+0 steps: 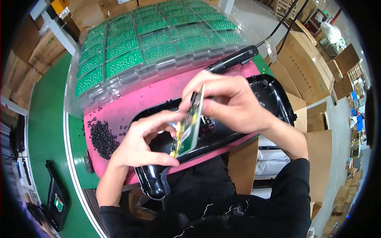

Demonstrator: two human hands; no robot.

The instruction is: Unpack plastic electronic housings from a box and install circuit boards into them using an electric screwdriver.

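Observation:
A green circuit board [194, 133] with yellow and dark parts on one face is held up, tilted nearly on edge. My right hand [236, 105] pinches its upper part between thumb and fingers. On the board's other side, my left hand [137, 141] curves round the lower part, thumb by the bottom corner and index finger near the parts. Some of those fingers are hidden or slightly blurred. Beneath both hands lies a long black plastic housing [274, 91], hollow side up, with small parts inside partly covered by the board and hands.
Clear plastic trays [123, 81] of green boards fill the far side of the pink mat [149, 93]. A black electric screwdriver [232, 59] with a cord lies before them. Loose black screws [103, 141] are heaped at left. An open cardboard box [244, 160] stands at right.

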